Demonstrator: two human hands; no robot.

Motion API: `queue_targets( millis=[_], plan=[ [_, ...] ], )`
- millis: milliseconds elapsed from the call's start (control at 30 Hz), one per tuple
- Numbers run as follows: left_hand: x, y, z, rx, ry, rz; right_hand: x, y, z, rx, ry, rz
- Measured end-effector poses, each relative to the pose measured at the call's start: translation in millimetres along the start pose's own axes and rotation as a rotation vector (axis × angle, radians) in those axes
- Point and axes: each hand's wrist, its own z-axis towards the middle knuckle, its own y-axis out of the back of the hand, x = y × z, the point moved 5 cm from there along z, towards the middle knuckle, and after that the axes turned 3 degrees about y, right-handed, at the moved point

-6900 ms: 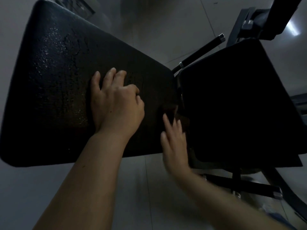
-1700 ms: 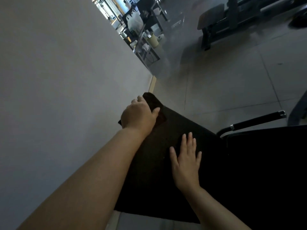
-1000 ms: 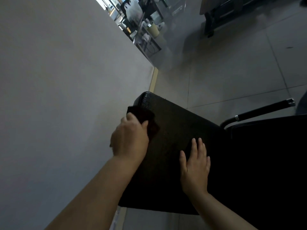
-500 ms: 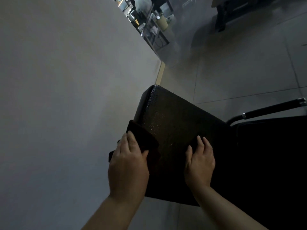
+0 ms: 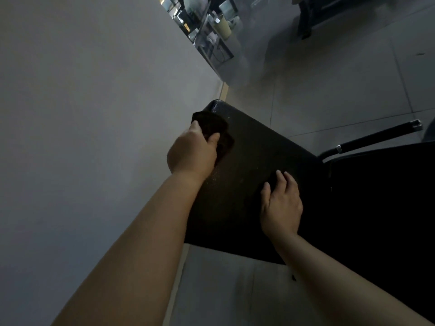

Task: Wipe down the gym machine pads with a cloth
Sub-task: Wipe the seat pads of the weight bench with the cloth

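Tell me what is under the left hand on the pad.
Under the left hand lies a dark cloth, gripped and pressed onto the black pad near its far corner. The hand covers the cloth's near part.

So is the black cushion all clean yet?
Not yet. The left hand grips the dark cloth at the long pad's far corner, where droplets show. The right hand rests on the pad. The second pad beside it looks untouched, though it is too dark to tell.

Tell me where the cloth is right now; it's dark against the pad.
In the head view, the cloth is in the left hand, pressed on the pad near its far corner beside the wall.
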Motion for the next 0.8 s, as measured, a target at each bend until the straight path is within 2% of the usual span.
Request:
queue_targets(
  millis=[200, 400, 500, 567, 667, 800],
  plan=[
    [33, 3, -76, -0.034, -0.121, -0.001, -2, -1, 2, -0.006, -0.001, 0.044],
    [78, 0, -142, -0.104, -0.587, 0.056, -22, 5, 7, 0.155, 0.089, 0.210],
    [89, 0, -143, -0.096, -0.844, 0.264, -28, 11, 13, 0.229, 0.073, 0.330],
    [87, -3, -137, -0.078, -0.953, 0.431, -30, 14, 16, 0.252, 0.078, 0.363],
    [77, -9, -137, -0.079, -1.047, 0.545, -31, 15, 17, 0.284, 0.094, 0.411],
    [60, -25, -148, -0.095, -1.078, 0.616, -31, 16, 11, 0.288, 0.074, 0.547]
  ],
)
